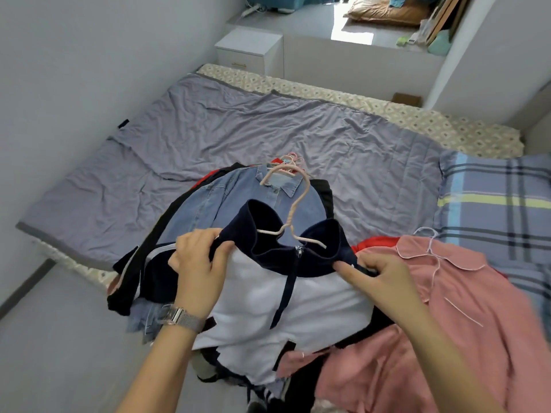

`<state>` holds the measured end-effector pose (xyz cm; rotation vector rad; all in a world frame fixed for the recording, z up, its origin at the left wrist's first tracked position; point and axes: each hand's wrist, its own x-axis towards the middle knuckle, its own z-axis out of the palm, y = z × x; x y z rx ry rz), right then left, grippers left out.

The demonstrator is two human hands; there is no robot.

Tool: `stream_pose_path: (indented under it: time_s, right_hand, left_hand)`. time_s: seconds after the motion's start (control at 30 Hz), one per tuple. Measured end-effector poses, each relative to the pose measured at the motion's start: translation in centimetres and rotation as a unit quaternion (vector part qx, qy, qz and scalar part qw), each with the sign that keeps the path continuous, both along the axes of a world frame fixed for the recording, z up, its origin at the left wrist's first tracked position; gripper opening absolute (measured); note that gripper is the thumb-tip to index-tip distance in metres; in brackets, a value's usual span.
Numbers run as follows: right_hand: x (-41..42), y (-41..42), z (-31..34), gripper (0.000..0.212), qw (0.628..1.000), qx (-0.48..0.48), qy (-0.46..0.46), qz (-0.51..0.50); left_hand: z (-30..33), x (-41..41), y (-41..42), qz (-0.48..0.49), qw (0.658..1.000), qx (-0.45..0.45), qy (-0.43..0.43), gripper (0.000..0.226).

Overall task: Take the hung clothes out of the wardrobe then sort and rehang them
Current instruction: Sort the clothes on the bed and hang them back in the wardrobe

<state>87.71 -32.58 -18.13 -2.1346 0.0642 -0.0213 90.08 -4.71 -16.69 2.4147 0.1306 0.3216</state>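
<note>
left hand point(198, 260) pinching navy-and-white zip jacket point(286, 281) shoulder | right hand point(384, 274) pinching other | pink hanger point(293, 210) hook points away, midway

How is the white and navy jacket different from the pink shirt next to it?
The white and navy jacket is gripped at the collar by the left hand and right hand; the pink shirt lies untouched. The jacket has a zip, the shirt a rounded piped collar. Both lie on the bed, each on a hanger.
</note>
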Motion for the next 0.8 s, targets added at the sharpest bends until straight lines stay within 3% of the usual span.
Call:
stream_pose_path:
  time_s: [0.13, 0.23, 0.37, 0.47, 0.8]
  right_hand:
    - [-4.0, -1.4, 3.1, 0.065, 0.999, -0.018, -0.043, 0.022]
    - [-7.3, -1.9, 5.3, 0.065, 0.998, -0.032, -0.055, 0.019]
    - [-12.6, -2.2, 7.7, 0.063, 0.994, -0.065, -0.067, -0.051]
    - [-17.2, -2.3, 8.3, 0.059, 0.985, -0.107, -0.077, -0.111]
    - [-30.9, -0.1, 9.7, 0.047, 0.97, -0.099, -0.028, -0.222]
  left_hand:
    - [2.5, -5.1, -1.1, 0.013, 0.999, -0.014, -0.026, 0.041]
    - [4.8, -8.5, -1.2, -0.004, 0.999, -0.002, -0.042, 0.026]
    - [7.1, -12.6, -2.4, -0.009, 0.998, -0.007, -0.055, 0.024]
    - [7.2, -15.7, -3.5, -0.029, 0.998, -0.017, -0.055, 0.038]
    - [6.5, -24.7, -2.9, -0.133, 0.989, -0.058, -0.011, 0.045]
